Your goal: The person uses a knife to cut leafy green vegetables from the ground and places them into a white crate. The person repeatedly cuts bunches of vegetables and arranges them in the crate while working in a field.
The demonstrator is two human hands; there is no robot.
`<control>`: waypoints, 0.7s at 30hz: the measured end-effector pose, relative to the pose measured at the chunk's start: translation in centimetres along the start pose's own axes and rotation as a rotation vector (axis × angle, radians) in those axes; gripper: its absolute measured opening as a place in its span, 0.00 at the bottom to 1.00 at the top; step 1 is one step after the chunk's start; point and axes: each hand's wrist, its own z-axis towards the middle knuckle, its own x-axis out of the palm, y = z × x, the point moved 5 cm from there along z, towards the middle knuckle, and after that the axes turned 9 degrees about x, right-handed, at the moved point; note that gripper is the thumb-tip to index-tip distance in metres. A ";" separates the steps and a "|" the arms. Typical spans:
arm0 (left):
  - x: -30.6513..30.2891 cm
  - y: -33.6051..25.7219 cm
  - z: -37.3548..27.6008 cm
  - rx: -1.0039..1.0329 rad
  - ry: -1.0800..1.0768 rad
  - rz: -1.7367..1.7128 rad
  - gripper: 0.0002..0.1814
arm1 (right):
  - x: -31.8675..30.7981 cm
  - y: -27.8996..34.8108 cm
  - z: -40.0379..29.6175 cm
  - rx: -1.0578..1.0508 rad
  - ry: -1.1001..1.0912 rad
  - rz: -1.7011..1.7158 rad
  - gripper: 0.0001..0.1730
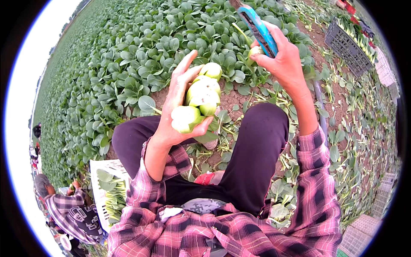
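Observation:
Several heads of bok choy (pixel 203 93) are bunched in my left hand (pixel 175 102), their pale cut bases turned up towards me. The fingers wrap the far side and the thumb presses the near end. My right hand (pixel 284 59), ahead and to the right, grips a blue-handled folding knife (pixel 257 30) whose slotted handle points up and left. Between that thumb and fingers there is also one pale bok choy base (pixel 256 53). Most of the knife's blade lies outside the view.
Growing bok choy (pixel 128 54) fills the ground ahead and left. A white crate (pixel 99 192) of bok choy stands by my left side, near a crouching co-worker (pixel 72 212). Trimmed leaves (pixel 353 135) litter the soil on the right. A grey crate (pixel 346 48) of greens sits far right.

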 end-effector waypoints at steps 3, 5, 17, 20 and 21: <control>-2.5 -1.4 -3.4 0.007 -0.096 0.068 0.47 | 4.8 4.0 -0.9 -0.091 0.240 0.160 0.35; -3.1 -2.9 -5.8 0.043 -0.199 0.099 0.46 | 7.8 7.0 -2.6 0.033 0.456 0.273 0.36; -9.2 -9.8 -12.7 0.064 -0.559 -0.301 0.50 | 14.5 19.2 -6.8 -0.130 0.689 0.572 0.38; -11.7 -9.8 -15.0 -0.029 -0.697 -0.303 0.46 | 17.5 22.3 -9.2 -0.086 0.629 0.562 0.28; -12.7 -10.0 -15.8 -0.016 -0.740 -0.229 0.45 | 18.5 22.8 -9.7 -0.057 0.659 0.564 0.26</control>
